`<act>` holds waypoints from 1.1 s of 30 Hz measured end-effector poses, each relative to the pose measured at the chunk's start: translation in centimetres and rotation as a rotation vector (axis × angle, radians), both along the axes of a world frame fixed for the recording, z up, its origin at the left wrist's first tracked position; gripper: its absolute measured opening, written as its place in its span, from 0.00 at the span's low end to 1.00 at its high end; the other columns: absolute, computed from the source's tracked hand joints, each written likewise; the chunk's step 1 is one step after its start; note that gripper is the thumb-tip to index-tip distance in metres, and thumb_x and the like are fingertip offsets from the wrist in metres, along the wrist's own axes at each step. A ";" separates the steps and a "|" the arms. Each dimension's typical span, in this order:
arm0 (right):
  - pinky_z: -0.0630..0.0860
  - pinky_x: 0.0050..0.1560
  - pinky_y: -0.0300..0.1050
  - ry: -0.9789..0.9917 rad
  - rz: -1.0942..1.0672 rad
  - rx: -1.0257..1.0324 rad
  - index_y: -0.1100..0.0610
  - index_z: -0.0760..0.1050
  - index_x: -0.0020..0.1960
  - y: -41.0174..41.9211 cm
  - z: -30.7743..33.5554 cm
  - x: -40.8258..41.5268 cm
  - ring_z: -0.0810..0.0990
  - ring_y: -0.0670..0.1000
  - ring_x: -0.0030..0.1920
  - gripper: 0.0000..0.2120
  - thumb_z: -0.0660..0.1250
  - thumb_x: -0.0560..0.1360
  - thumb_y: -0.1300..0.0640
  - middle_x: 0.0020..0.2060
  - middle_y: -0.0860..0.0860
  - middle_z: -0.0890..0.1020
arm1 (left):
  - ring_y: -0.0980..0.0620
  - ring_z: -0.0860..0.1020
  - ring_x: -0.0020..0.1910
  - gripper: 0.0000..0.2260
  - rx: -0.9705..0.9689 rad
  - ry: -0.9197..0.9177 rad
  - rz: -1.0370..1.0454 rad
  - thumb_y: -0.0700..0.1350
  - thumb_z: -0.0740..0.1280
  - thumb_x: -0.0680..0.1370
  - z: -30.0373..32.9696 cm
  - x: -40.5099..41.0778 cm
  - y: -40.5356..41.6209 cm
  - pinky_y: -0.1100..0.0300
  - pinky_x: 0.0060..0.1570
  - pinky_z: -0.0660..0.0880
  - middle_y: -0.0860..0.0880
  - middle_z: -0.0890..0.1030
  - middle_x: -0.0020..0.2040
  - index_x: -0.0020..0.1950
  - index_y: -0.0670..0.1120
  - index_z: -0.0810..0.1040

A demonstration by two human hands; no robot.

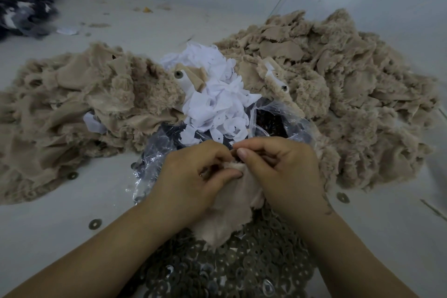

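My left hand (193, 176) and my right hand (278, 172) meet over a small beige plush fabric piece (229, 213), which hangs down between them. The left thumb and fingers pinch its top edge. The right thumb and forefinger pinch the same spot, where a small dark part (235, 156) shows between the fingertips. Below the hands lies a heap of round grey washers (242, 266). Just behind the hands a clear plastic bag (273, 123) holds small dark parts.
Beige plush pieces are piled at the left (72, 109) and at the right (338, 84). White fabric cut-outs (212, 94) lie between the piles. Loose washers (94, 224) dot the white table. A dark cloth (21, 7) lies at the far left.
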State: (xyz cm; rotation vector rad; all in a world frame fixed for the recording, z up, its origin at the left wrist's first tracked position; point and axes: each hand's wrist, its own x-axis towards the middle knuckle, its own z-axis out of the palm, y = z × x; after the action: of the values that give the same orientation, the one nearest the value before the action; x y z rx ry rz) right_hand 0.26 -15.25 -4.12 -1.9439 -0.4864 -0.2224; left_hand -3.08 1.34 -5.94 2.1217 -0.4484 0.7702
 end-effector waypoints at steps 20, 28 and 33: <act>0.78 0.47 0.29 -0.186 0.202 -0.034 0.53 0.84 0.54 -1.3 -0.1 1.1 0.84 0.36 0.46 0.12 0.75 0.72 0.64 0.45 0.38 0.84 | 0.60 0.78 0.44 0.10 0.058 0.006 0.100 0.48 0.68 0.76 -0.1 0.1 -0.7 0.76 0.49 0.69 0.53 0.84 0.43 0.51 0.44 0.85; 0.78 0.46 0.29 -0.237 0.167 -0.001 0.54 0.83 0.54 -1.4 -0.4 1.3 0.84 0.36 0.46 0.11 0.74 0.72 0.61 0.45 0.40 0.84 | 0.50 0.73 0.39 0.14 0.259 -0.059 0.091 0.48 0.62 0.79 0.3 0.6 -1.1 0.57 0.40 0.70 0.45 0.77 0.38 0.43 0.38 0.78; 0.77 0.47 0.28 -0.369 0.129 -0.002 0.58 0.83 0.53 -1.3 -0.6 1.2 0.84 0.39 0.46 0.10 0.73 0.72 0.61 0.45 0.44 0.84 | 0.48 0.71 0.37 0.14 0.271 -0.130 0.059 0.44 0.62 0.80 0.6 1.0 -1.2 0.60 0.40 0.68 0.44 0.75 0.37 0.42 0.36 0.78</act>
State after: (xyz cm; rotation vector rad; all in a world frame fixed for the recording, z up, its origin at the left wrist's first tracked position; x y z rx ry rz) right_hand 1.41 -16.56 -4.70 -1.8708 -0.8501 -0.5016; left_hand -2.13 0.10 -5.37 2.3519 -0.5903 0.9287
